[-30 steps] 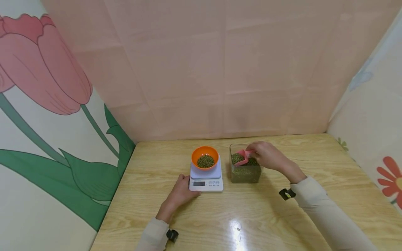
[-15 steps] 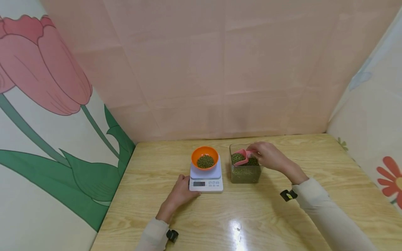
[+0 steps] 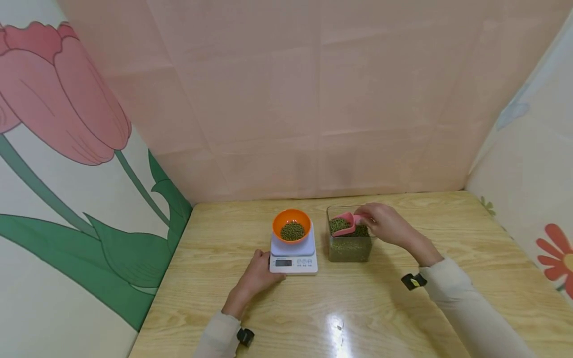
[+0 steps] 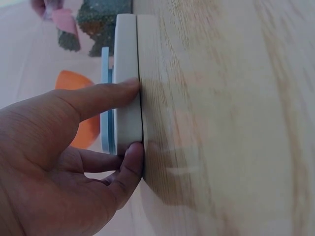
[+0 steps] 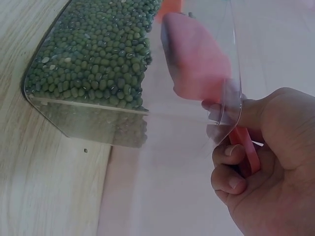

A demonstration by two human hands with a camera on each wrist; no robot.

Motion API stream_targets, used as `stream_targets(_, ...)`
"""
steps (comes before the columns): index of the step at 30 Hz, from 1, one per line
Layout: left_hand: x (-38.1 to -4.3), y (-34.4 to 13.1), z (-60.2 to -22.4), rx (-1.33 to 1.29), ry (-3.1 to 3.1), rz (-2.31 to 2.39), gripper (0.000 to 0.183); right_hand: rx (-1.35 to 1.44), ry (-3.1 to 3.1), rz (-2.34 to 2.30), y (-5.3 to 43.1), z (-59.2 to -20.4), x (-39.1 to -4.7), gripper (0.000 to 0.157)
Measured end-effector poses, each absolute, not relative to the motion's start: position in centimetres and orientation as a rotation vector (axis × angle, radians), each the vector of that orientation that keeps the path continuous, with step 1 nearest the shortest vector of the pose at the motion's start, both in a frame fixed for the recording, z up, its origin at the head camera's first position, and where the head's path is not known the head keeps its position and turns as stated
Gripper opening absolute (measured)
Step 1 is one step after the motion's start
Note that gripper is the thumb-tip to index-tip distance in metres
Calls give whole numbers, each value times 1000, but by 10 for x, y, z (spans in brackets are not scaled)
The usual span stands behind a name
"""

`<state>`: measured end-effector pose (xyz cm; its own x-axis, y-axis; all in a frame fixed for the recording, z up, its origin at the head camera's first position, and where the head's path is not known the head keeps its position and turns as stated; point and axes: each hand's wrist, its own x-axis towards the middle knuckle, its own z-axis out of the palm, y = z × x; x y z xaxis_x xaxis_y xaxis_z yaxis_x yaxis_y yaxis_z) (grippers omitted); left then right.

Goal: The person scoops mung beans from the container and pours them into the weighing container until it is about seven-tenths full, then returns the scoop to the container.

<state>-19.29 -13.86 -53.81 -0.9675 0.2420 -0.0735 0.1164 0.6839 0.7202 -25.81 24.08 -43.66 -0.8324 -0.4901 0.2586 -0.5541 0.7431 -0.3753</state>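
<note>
My left hand (image 3: 258, 276) grips the front left corner of a white kitchen scale (image 3: 295, 265). In the left wrist view its thumb lies along the scale's front side, with curled fingers round the corner. An orange bowl (image 3: 279, 221) stands on the scale, with mung beans (image 3: 293, 230) in its bottom. My right hand (image 3: 387, 223) pinches the handle of a pink scoop (image 3: 344, 231) inside the top of a clear container (image 3: 350, 252). Mung beans (image 5: 98, 59) part-fill the container. The right wrist view shows the scoop (image 5: 197, 59) above the beans' level, behind the clear wall; its contents are hidden there.
The container stands just right of the scale on a wooden table (image 3: 215, 233). A pink cloth backdrop (image 3: 241, 99) rises behind the table. Painted side panels with a tulip (image 3: 67, 94) and a red flower (image 3: 555, 253) flank it.
My right hand has drawn slightly back to the right, and the scoop has turned a little inside the container. The left hand, scale and bowl stay where they were.
</note>
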Motion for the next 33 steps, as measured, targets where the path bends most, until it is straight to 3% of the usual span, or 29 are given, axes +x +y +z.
stream_targets(33, -191, -138, -538, 274, 2732, 1163, 74, 727, -2807, 793, 251, -444, -255, 17)
